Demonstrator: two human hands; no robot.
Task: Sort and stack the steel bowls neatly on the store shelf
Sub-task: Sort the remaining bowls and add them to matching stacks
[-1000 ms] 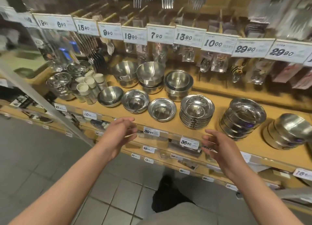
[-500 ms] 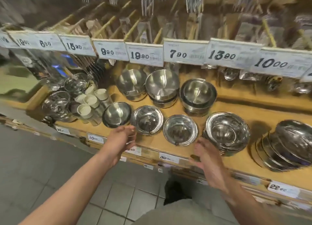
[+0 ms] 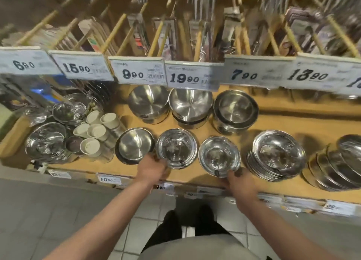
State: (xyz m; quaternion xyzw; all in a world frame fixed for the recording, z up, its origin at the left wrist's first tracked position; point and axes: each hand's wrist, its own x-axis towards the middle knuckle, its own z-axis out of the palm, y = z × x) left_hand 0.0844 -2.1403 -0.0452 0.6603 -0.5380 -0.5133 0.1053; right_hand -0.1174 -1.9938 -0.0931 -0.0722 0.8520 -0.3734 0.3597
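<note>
- Steel bowls spread across the wooden shelf (image 3: 273, 121) in two rows, under a line of white price cards (image 3: 192, 78).
- Left hand (image 3: 151, 171) at the near rim of the second front-row bowl (image 3: 176, 148), fingers curled against its left edge; grip on the rim likely, full closure not possible to tell through the blur.
- Right hand (image 3: 239, 181) at the near rim of the third front-row bowl (image 3: 219, 155), fingertips touching or just under the edge; grasp not possible to tell.
- Both shiny bowls upright, resting on the shelf near its front edge, just beside each other.
- Left of these, a matte flat-bottomed bowl (image 3: 135, 145), touching or nearly touching the left-hand bowl.
- Right of these, a nested stack of shallow bowls (image 3: 277, 156), then a tilted, leaning stack (image 3: 336, 166) at the frame's edge.
- Back row: three deeper stacks (image 3: 190, 107) side by side.
- Far left: white-lidded cups (image 3: 95, 131) and wrapped shiny dishes (image 3: 46, 142).
- Above: packaged utensils (image 3: 166, 37) hanging between wooden dividers.
- Below: tiled floor (image 3: 48, 216) and dark shoes (image 3: 187, 216).
</note>
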